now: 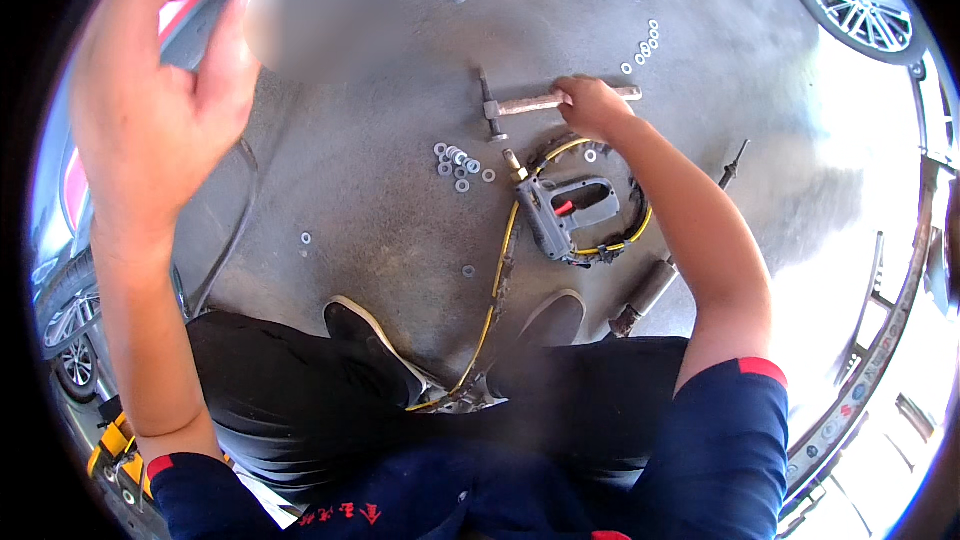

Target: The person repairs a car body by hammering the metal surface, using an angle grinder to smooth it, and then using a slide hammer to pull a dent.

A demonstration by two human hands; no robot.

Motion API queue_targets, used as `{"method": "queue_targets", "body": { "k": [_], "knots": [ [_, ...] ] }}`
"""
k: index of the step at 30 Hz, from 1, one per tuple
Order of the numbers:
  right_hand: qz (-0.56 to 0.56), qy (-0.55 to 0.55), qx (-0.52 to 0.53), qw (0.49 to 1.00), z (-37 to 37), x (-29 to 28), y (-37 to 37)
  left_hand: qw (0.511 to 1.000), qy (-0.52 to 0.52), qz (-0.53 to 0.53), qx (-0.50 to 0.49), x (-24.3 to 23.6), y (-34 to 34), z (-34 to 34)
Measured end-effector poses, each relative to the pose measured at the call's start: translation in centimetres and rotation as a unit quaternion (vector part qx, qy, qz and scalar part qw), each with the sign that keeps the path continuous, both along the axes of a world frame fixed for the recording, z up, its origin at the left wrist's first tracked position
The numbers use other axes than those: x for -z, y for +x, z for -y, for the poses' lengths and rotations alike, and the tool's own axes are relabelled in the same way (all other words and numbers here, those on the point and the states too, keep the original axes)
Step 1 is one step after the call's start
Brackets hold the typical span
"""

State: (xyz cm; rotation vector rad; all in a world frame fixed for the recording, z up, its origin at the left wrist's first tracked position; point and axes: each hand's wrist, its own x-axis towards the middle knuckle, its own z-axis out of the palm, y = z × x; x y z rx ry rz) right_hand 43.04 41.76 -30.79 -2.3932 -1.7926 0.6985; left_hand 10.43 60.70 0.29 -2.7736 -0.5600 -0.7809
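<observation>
Here, right hand (592, 105) grip clenched on one hammer (545, 103), left hand (150, 90) released, raised.

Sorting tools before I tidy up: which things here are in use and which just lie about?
In use:
right hand on the hammer

Lying about:
grey air tool
yellow hose
washers
metal cylinder
left hand, raised, empty

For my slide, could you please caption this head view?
Right hand grips a wooden-handled hammer on concrete floor, beside scattered washers and a grey air tool; left hand raised, open.
</observation>
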Motion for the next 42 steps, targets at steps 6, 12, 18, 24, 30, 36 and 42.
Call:
{"method": "queue_targets", "body": {
  "k": [6, 12, 18, 24, 30, 36, 42],
  "knots": [
    [-0.075, -0.140, -0.035, 0.987, -0.3, -0.6, 0.7, 0.973, -0.153, -0.082, 0.155, 2.9, -3.3, -0.5],
    [-0.111, -0.196, -0.149, 0.963, -4.3, -2.8, -6.7, 0.943, -0.241, -0.208, 0.096, 2.9, -7.2, -0.3],
    [-0.119, -0.270, -0.387, 0.873, -6.7, -2.3, -16.3, 0.875, -0.437, -0.172, -0.120, -2.1, -18.6, 2.8],
    [-0.064, -0.322, -0.523, 0.787, -5.3, 0.2, -24.0, 0.763, -0.340, -0.001, -0.549, -2.7, -41.5, 13.8],
    [-0.080, -0.382, -0.551, 0.738, -2.2, -0.8, -29.0, 0.461, -0.517, -0.042, -0.720, 3.9, -51.9, 38.8],
    [-0.090, -0.422, -0.604, 0.670, -3.3, -1.8, -29.6, 0.316, -0.611, 0.038, -0.724, 13.2, -48.0, 57.1],
    [-0.046, -0.421, -0.541, 0.727, -5.3, -5.3, -28.4, 0.236, -0.623, 0.141, -0.732, 22.7, -41.5, 63.2]
  ]
}}
